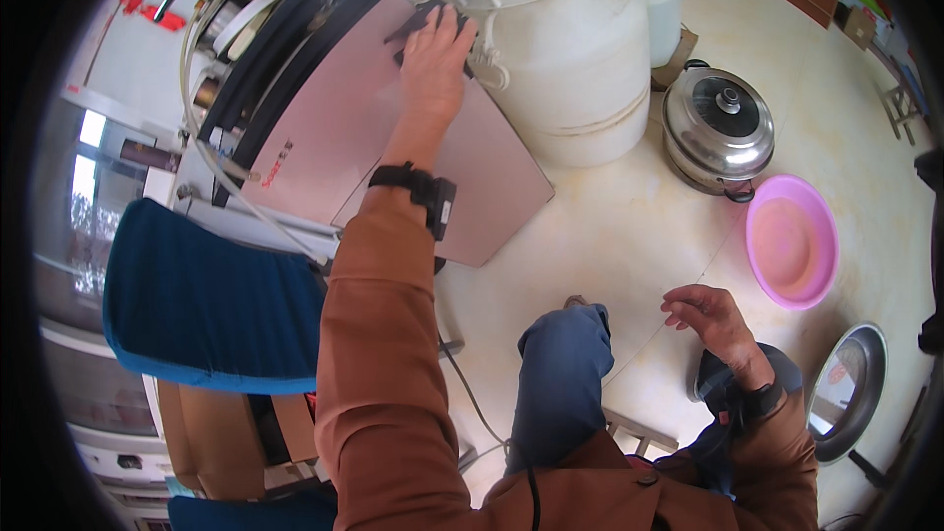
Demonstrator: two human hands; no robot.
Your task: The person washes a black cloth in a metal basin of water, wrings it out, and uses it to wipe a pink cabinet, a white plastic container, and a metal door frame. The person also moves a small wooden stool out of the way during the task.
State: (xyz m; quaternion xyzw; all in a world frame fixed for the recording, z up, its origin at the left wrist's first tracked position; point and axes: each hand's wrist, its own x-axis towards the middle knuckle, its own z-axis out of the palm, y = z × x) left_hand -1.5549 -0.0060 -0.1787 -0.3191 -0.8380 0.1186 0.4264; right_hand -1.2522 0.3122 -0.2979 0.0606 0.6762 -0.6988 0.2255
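My left hand (436, 51) is stretched forward, its fingers resting over a black part (413, 28) at the edge of a pink-fronted cabinet appliance (324, 125). Whether the fingers grip that part I cannot tell. Beside the hand stands a large white plastic barrel (568, 74) with a ribbed lid. My right hand (708, 321) hangs above the floor near my right knee, fingers loosely curled; nothing shows in it. Nearest to it is a pink plastic basin (804, 243) with a steel pot (719, 125) with a glass-centred lid beyond.
A blue-covered chair (214, 302) stands at the left, over cardboard boxes (214, 435). Hoses (188, 88) run along the appliance. A metal basin (874, 383) is at the right, a translucent container (664, 7) behind the barrel. A dark cord (472, 391) passes beside my leg.
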